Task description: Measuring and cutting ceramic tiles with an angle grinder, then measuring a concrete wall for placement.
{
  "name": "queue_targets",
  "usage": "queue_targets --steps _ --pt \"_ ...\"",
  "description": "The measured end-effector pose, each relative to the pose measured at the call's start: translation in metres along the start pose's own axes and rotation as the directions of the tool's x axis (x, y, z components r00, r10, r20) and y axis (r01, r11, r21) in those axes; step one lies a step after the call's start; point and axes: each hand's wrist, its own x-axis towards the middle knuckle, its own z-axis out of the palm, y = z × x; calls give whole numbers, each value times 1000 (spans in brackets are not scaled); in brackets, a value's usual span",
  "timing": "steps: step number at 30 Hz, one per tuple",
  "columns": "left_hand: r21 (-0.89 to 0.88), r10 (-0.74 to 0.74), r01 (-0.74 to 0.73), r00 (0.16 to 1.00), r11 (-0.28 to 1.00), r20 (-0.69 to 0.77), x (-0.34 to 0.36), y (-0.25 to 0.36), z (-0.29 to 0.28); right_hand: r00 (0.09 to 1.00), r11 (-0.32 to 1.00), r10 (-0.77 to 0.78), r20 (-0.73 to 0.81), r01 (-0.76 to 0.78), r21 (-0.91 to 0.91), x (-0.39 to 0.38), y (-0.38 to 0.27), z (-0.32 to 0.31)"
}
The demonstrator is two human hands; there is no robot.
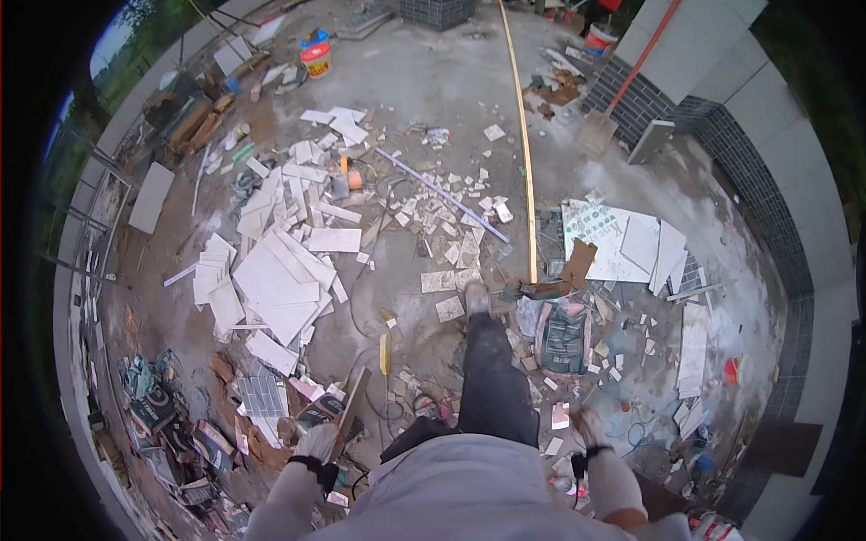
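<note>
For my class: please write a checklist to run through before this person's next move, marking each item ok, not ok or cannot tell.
1. Left hand holding the narrow board: ok, gripped near one end.
2. Right hand free: cannot tell, fingers unclear.
3. Ground ahead without loose tile pieces: not ok, many scattered.
4. Forward shoe off the long yellow strip: ok, apart.

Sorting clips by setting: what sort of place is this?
Probably a construction or tiling site: white tiles, many broken, lie over a bare grey floor, and a red-handled shovel stands near a wall with dark brick-pattern facing.
</note>
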Motion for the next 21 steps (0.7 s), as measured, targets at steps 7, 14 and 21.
queue_targets --steps 7,14,21 --pt "-10 -468 474 872 880 144 190 88 -90 986 960 30 164 -74 268 549 5 48" --pt "133 -576 573 725 809 379 375 13 -31 991 958 -71 117 35 285 821 61 289" --pt "116 -514 550 658 827 550 465 -16 95 972 975 186 144 -201 91 928 98 353"
